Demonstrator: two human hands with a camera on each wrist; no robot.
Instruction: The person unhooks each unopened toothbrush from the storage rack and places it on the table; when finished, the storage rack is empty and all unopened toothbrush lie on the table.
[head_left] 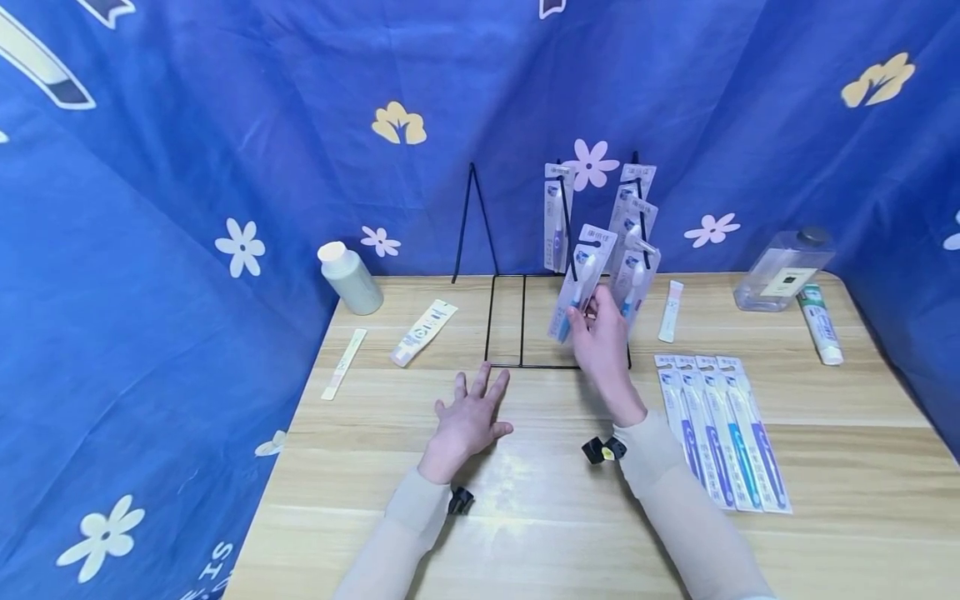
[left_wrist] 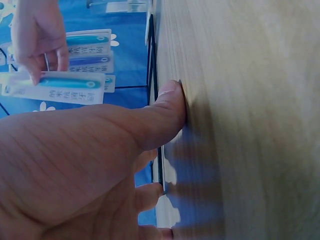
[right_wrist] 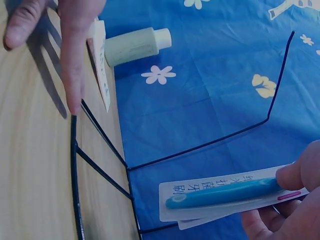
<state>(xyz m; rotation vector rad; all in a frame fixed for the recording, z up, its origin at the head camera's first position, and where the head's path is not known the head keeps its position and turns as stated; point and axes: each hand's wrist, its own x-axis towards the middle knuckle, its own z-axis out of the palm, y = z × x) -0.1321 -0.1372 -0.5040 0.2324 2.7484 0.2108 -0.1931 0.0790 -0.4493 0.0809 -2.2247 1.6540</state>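
My right hand (head_left: 606, 350) pinches the lower part of a packaged toothbrush (head_left: 583, 271) with a blue handle. The pack tilts, its top at the tip of the middle hook of a black wire rack (head_left: 522, 321). In the right wrist view the thumb lies on the blue handle (right_wrist: 220, 194), with another pack showing behind. One purple toothbrush pack (head_left: 557, 229) hangs further back on this middle hook; several packs (head_left: 636, 271) hang on the right hook. My left hand (head_left: 468, 419) is spread flat, fingertips at the rack's front left corner.
Several packaged toothbrushes (head_left: 720, 433) lie in a row at right. A toothpaste tube (head_left: 821, 325), clear bottle (head_left: 783, 275) and small sachet (head_left: 671, 311) are behind them. Leftward are a grey-green bottle (head_left: 351, 279), flat tube (head_left: 423, 333) and slim sachet (head_left: 344, 364). A blue curtain (head_left: 300, 167) backs the table.
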